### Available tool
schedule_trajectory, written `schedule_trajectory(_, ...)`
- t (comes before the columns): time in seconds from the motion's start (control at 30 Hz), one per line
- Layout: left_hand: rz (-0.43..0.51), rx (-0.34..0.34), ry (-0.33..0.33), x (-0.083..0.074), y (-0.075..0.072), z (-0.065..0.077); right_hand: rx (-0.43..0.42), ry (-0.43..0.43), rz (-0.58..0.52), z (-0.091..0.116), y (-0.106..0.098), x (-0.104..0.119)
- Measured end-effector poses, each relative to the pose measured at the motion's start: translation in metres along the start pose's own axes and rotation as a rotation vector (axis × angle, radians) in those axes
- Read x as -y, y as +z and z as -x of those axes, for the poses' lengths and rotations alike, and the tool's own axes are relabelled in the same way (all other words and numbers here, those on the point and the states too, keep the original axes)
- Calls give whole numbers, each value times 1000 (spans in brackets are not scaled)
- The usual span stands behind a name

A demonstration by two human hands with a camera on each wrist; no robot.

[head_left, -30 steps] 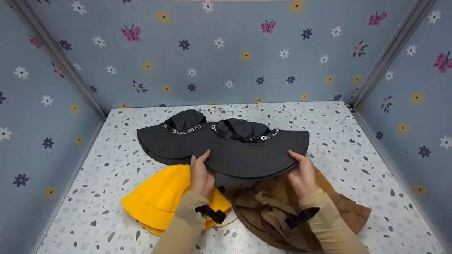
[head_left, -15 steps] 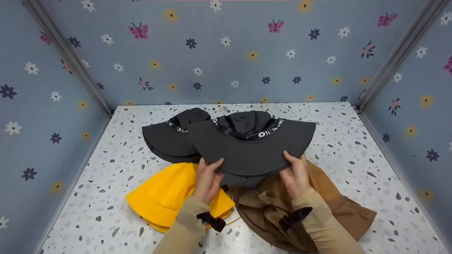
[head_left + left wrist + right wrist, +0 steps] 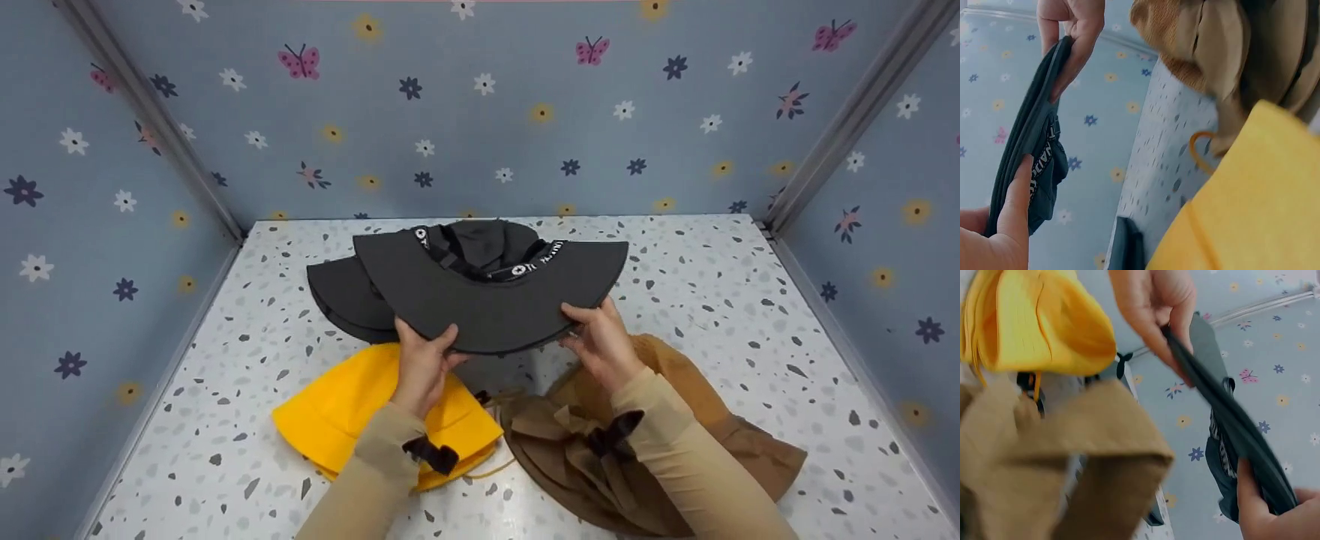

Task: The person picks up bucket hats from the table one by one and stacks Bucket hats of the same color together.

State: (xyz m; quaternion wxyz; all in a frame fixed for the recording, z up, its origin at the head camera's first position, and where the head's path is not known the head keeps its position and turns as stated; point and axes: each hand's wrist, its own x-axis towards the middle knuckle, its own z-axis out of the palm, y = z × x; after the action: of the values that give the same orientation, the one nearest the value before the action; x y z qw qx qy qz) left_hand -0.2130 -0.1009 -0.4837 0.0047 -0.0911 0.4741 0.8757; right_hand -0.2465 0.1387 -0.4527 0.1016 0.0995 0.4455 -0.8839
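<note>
Both hands hold up a dark grey wide-brimmed hat (image 3: 495, 315) by the lower edge of its brim. A black-and-white lettered band runs along the inside of its crown. My left hand (image 3: 424, 364) pinches the brim at the left, thumb on top; my right hand (image 3: 600, 337) pinches it at the right. In the left wrist view the brim looks like stacked layers between fingers and thumb. Behind the held hat, a second dark hat (image 3: 345, 296) lies on the table, partly hidden. A yellow bucket hat (image 3: 337, 409) lies below my left hand.
A brown hat (image 3: 750, 442) with folded, bunched cloth lies under my right forearm. A thin yellow cord (image 3: 491, 474) trails between the yellow and brown hats. Flower-patterned panels (image 3: 480, 112) wall the speckled white table (image 3: 750, 330) at the back and both sides.
Both hands have shifted the held hat leftward and toward the back, tilting its brim to face the head camera more. It now covers more of the second dark hat.
</note>
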Motion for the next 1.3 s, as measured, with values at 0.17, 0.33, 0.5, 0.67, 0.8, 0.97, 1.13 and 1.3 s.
schedule_trajectory(0.17,-11,-64,19,-20,-15,-12,91,76,185,-14,15,0)
schedule_trajectory(0.33,-7,-136,19,-33,-27,-22,106,92,272,-30,31,-9)
schedule_trajectory(0.5,-63,-204,31,-44,-44,-31,101,30,346,-49,45,-26)
schedule_trajectory(0.67,-127,-238,-22,-55,-63,-37,66,-11,357,-63,48,-48)
schedule_trajectory(0.8,-148,-203,-92,-57,-70,-41,2,-11,312,-69,44,-62)
schedule_trajectory(0.97,-174,-239,-79,-59,-76,-45,-27,29,232,-73,47,-73)
schedule_trajectory(1.13,-140,-268,-80,-66,-85,-49,12,21,152,-75,54,-79)
schedule_trajectory(1.3,-95,-298,-132,-72,-94,-53,72,90,118,-74,57,-87)
